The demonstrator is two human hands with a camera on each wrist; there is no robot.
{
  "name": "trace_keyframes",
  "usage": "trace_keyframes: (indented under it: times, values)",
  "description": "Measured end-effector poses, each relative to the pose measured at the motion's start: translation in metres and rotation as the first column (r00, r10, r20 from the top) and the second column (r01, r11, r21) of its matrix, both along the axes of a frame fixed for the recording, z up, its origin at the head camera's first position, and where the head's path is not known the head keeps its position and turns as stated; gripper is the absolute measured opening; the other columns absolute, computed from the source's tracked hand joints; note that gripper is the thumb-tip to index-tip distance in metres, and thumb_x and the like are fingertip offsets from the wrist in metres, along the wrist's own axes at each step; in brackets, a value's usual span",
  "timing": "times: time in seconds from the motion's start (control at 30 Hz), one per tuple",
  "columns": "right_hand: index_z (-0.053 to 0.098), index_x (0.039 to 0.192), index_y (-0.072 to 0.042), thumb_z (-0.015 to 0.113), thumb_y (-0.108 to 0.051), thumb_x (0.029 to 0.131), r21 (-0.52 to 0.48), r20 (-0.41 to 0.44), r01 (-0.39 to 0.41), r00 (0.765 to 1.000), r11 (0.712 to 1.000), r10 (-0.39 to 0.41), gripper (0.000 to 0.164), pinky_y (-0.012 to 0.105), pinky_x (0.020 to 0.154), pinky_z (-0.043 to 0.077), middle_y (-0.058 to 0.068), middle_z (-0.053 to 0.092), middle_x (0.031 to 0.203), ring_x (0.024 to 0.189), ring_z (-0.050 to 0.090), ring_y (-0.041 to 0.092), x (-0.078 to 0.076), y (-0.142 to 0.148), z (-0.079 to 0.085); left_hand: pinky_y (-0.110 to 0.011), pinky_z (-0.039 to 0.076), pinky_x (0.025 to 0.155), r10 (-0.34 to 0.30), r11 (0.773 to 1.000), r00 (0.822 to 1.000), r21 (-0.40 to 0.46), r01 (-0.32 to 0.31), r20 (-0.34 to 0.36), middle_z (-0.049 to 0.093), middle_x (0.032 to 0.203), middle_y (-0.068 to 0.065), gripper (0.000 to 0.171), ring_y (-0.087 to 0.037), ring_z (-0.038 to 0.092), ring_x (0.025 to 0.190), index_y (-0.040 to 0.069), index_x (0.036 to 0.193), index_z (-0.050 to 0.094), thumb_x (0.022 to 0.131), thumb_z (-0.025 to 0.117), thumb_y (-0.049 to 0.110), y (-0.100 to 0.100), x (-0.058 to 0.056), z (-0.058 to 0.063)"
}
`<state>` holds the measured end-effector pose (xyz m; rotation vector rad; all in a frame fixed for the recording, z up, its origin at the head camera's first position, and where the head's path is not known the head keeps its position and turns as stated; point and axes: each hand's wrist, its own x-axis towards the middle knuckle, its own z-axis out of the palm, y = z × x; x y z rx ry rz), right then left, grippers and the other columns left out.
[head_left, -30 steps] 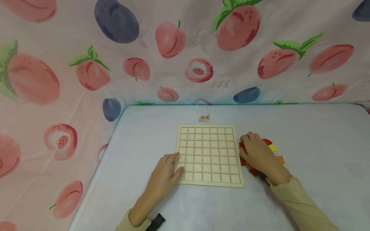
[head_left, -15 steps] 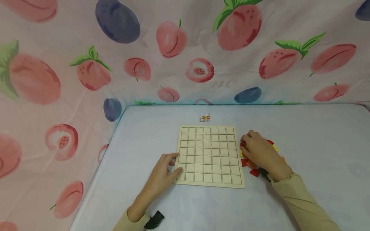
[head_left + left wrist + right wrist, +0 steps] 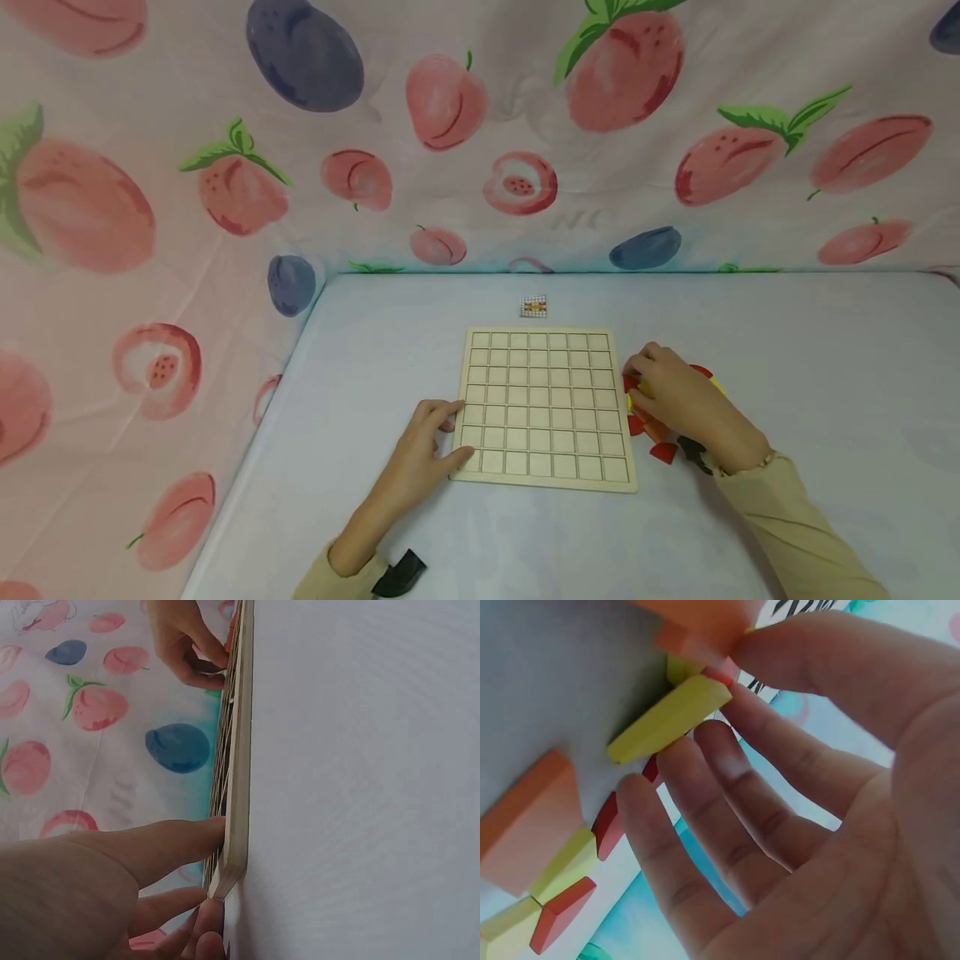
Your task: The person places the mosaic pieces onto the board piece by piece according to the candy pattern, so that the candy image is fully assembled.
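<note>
Here's our pale wooden board [image 3: 537, 404], flat on the bench [image 3: 375, 350], coloured pieces [image 3: 636, 425] right beside it!
We see its face ruled into neat squares; off its right edge, reds, oranges and yellows cluster, some partly hidden, one red wedge [image 3: 663, 452] nearest us.

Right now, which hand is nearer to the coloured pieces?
The right hand: it is among the coloured pieces. The left hand is across the board, at its left edge.

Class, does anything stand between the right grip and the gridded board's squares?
Only loose pieces: a yellow piece and a red piece lie by the right edge of the gridded board, beside the right grip. Nothing else visible stands in the way; the left grip is at the opposite edge.
</note>
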<state>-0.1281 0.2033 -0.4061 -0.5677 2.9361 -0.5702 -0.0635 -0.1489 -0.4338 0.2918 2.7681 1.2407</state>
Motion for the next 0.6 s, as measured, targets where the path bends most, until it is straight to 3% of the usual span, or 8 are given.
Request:
trace_keyframes:
  times: [0.33, 0.6]
  values:
    - [0.060, 0.090, -0.006, 0.072, -0.006, 0.089, -0.051, 0.049, 0.002, 0.999, 0.999, 0.000, 0.012, 0.035, 0.070, 0.049, 0.002, 0.059, 0.082, 0.078, 0.053, 0.019, -0.0053, -0.0004, 0.0019, -0.025, 0.045, 0.079, -0.002, 1.000, 1.000, -0.009, 0.002, -0.008, 0.050, 0.126, -0.006, 0.058, -0.017, 0.052, 0.105, 0.006, 0.137, 0.055, 0.085, 0.079, 0.011, 0.0002, 0.0007, -0.0001]
    - [0.065, 0.092, -0.006, 0.074, -0.001, 0.086, -0.091, 0.082, 0.033, 0.996, 0.995, -0.026, 0.012, 0.037, 0.072, 0.051, 0.003, 0.065, 0.086, 0.078, 0.057, 0.019, -0.0090, -0.0028, 0.0074, -0.024, 0.045, 0.079, -0.003, 1.000, 1.000, -0.006, 0.003, -0.014, 0.050, 0.126, -0.005, 0.058, -0.016, 0.052, 0.105, 0.006, 0.137, 0.055, 0.085, 0.079, 0.013, 0.0000, 0.0006, -0.0005]
